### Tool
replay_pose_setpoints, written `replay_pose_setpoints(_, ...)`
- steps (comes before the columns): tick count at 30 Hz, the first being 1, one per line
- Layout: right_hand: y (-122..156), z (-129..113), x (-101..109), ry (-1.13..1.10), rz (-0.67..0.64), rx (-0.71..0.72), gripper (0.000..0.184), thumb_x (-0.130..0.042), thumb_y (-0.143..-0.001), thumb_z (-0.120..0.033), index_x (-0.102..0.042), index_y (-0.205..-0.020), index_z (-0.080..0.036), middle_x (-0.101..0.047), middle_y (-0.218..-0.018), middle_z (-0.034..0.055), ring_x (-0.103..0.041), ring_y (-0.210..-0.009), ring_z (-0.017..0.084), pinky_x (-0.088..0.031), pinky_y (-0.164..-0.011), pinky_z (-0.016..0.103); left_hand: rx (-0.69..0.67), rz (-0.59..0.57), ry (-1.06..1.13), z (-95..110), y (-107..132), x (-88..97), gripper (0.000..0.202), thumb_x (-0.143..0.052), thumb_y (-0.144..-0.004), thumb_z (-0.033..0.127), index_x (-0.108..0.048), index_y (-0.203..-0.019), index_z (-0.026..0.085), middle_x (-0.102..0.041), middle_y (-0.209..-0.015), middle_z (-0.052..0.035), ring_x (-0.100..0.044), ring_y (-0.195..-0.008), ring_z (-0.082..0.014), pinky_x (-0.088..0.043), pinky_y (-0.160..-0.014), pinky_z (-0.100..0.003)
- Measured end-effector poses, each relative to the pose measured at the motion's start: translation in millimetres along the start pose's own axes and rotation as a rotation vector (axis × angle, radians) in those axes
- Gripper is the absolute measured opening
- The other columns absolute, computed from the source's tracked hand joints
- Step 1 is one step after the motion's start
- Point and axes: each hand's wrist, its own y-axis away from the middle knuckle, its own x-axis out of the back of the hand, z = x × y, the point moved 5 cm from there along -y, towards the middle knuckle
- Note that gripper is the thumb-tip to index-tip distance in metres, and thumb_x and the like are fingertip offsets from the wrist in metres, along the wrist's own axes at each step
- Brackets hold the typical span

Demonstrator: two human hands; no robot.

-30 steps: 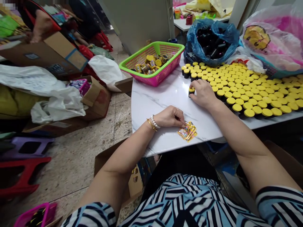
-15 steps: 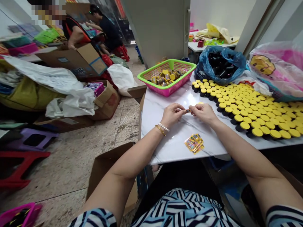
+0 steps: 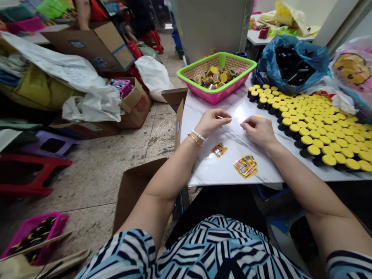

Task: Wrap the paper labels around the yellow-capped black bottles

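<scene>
My left hand (image 3: 214,121) hovers above the marbled white table (image 3: 200,170), thumb and fingers apart with nothing between them. Facing it across a small gap, my right hand (image 3: 259,131) has its thumb and fingertips pinched together; anything in the pinch is too small to make out. Below my left hand is a single printed yellow label (image 3: 219,150). A small overlapping pile of similar labels (image 3: 245,166) lies nearer the table's front edge. Just behind my right hand, part of something yellow (image 3: 259,116) shows; my hand hides the rest.
Rows of black containers with yellow lids (image 3: 315,132) stand on the right. At the back are a green-rimmed pink basket (image 3: 213,94) of labelled yellow-lidded containers and a blue plastic bag (image 3: 267,66) of black pieces. Left on the floor are cartons (image 3: 136,102) and stools (image 3: 48,143); a person stands beyond.
My hands have moved apart, and the small printed piece between their fingers is gone from there. A single label now shows left of the pile. The view has tilted downward.
</scene>
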Motion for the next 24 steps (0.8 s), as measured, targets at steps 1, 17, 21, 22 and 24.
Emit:
replay_pose_setpoints(1,-1,-1,2,0.013,0.009,0.019,0.018,-0.070,-0.085,-0.035,-0.079,-0.082,-0.020,-0.076,-0.075,0.0042,-0.065,-0.070,0.018,-0.048,-0.073,0.032,-0.038,-0.083,-0.013,5,6,6.2,0.024,-0.084,-0.074,0.032,-0.080,-0.090,0.014,-0.073,-0.089,-0.0060,-0.063,-0.076,-0.0133,-0.050,-0.072,-0.027)
replay_pose_setpoints(17,3,1,1,-0.191,-0.092,0.017,0.029,-0.070,-0.089,-0.043,-0.080,-0.082,-0.017,-0.075,-0.070,0.0044,-0.065,-0.063,0.015,-0.048,-0.065,0.029,-0.186,-0.038,-0.552,-6,55,-11.2,0.007,-0.070,-0.088,0.016,-0.073,-0.081,0.017,-0.062,-0.087,-0.0045,-0.058,-0.084,-0.0175,-0.048,-0.082,-0.032)
replay_pose_setpoints(21,5,0,-10,-0.539,-0.322,-0.157,0.062,-0.068,-0.083,-0.075,-0.079,-0.085,-0.014,-0.076,-0.074,0.0099,-0.066,-0.062,0.016,-0.047,-0.053,0.026,-0.233,0.272,-0.477,21,41,-3.9,0.004,-0.074,-0.087,0.018,-0.074,-0.083,0.018,-0.063,-0.086,-0.0028,-0.057,-0.081,-0.0154,-0.048,-0.080,-0.030)
replay_pose_setpoints(22,6,-1,-14,-0.613,-0.374,-0.181,0.067,-0.067,-0.080,-0.080,-0.080,-0.087,-0.014,-0.077,-0.078,0.0112,-0.067,-0.065,0.017,-0.047,-0.052,0.026,-0.264,0.297,-0.458,28,36,-7.0,0.003,-0.075,-0.086,0.018,-0.075,-0.083,0.018,-0.063,-0.087,-0.0031,-0.057,-0.082,-0.0153,-0.048,-0.081,-0.030)
replay_pose_setpoints(24,6,-4,-16,-0.701,-0.394,-0.182,0.067,-0.068,-0.079,-0.080,-0.081,-0.090,-0.015,-0.079,-0.086,0.0119,-0.069,-0.073,0.018,-0.049,-0.055,0.025,-0.307,0.297,-0.419,37,27,-17.6,0.004,-0.076,-0.085,0.017,-0.075,-0.081,0.018,-0.062,-0.087,-0.0036,-0.058,-0.085,-0.0153,-0.049,-0.082,-0.029)
